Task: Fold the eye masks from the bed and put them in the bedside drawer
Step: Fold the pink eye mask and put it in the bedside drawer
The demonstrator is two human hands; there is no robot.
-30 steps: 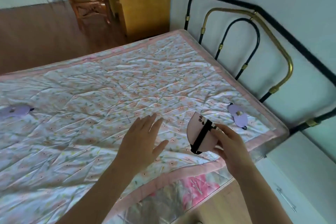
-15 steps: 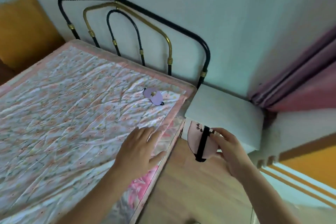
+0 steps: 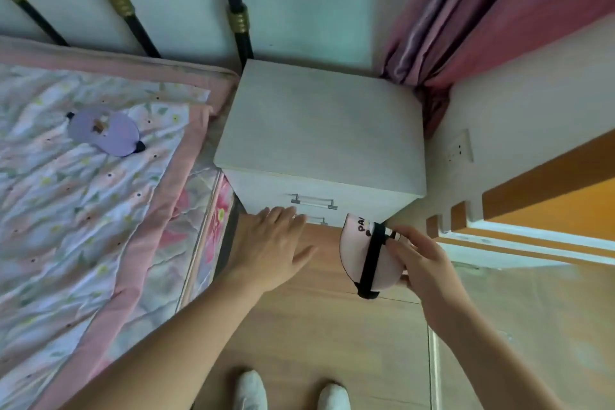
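Note:
My right hand [image 3: 421, 265] grips a folded pink eye mask [image 3: 361, 255] with a black strap, held in the air just right of and below the bedside cabinet's front. My left hand [image 3: 273, 245] is spread open with fingertips near the front of the white bedside cabinet [image 3: 319, 130], just below the top drawer's metal handle [image 3: 312, 201]. The drawers look closed. A second handle shows partly behind my fingers. A purple eye mask [image 3: 106, 131] lies flat on the floral bedspread [image 3: 83, 210] near the bed's corner.
A black and brass metal headboard [image 3: 238, 15] stands against the wall behind the bed. Pink curtains [image 3: 466, 17] hang to the right of the cabinet. A wall socket [image 3: 461, 146] and an orange and white panel sit at the right. My white shoes [image 3: 253, 391] stand on the wooden floor.
The view has swung from the bed to the bedside cabinet. Both hands have moved off the bed towards the cabinet front, the right still holding the folded pink mask.

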